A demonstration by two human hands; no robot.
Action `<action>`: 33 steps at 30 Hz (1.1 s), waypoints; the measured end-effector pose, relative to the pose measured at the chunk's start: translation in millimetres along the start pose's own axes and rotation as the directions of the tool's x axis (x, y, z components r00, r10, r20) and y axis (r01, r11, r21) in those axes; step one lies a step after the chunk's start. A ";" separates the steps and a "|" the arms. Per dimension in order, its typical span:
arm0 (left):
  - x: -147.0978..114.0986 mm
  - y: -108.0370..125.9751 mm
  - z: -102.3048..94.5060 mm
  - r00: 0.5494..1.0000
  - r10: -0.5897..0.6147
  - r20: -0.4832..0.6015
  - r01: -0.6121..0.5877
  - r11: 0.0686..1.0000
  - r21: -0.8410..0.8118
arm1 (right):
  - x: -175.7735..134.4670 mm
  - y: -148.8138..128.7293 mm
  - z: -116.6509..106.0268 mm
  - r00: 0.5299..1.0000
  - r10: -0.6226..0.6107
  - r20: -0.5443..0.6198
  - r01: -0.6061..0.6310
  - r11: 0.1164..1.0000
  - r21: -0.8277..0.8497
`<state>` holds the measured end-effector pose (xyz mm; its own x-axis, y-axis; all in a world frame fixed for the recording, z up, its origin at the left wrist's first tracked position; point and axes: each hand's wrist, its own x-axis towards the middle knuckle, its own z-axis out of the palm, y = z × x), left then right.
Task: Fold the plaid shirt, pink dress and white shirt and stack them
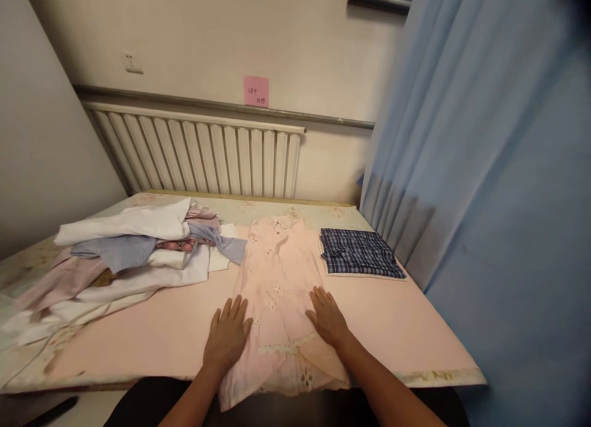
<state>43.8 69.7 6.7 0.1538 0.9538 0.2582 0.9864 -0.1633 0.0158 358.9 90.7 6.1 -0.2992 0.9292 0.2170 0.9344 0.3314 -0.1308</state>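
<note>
A pale pink dress [281, 279] with cut-out embroidery and a lace strip lies spread lengthwise on the pink cloth of the table [161, 341]. Its hem hangs slightly over the front edge. My left hand [227, 331] rests flat at the dress's left side, fingers spread. On the opposite side my right hand [329, 316] lies flat on the dress's right edge, its fingers also stretched out. Neither hand grips anything. To the right sits a folded dark blue plaid garment [360, 251] on top of something pale.
A loose heap of clothes [133, 248], white, blue and pink, covers the table's left side. Behind the table stands a white radiator [198, 150], with a pink note [256, 91] above. A blue curtain [462, 156] hangs along the right edge.
</note>
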 end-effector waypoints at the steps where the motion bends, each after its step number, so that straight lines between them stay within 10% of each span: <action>1: 0.0 0.0 -0.2 1.000 0.000 0.000 0.000 1.000 0.000 | -4.0 1.4 0.5 1.000 -0.011 0.003 0.011 1.000 -0.002; 12: 0.4 0.6 -1.1 0.999 -0.009 0.033 0.010 1.000 -0.027 | -58.2 -0.5 -4.3 0.995 -0.035 -0.098 0.041 0.998 0.054; 20: 1.0 1.8 -1.3 0.999 -0.022 0.042 0.024 0.999 -0.030 | -93.4 -24.0 -9.3 0.925 -0.007 -0.379 0.074 0.984 0.163; 33: 1.6 1.0 -0.2 1.000 -0.012 0.024 0.013 1.000 -0.028 | -74.5 -75.0 -1.5 0.935 0.026 -0.353 0.020 0.992 0.125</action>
<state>45.1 70.9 7.2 0.1432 0.9615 0.2345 0.9863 -0.1583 0.0466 311.4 -3.6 1.2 -0.1875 0.8200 0.5408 0.8969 0.3674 -0.2460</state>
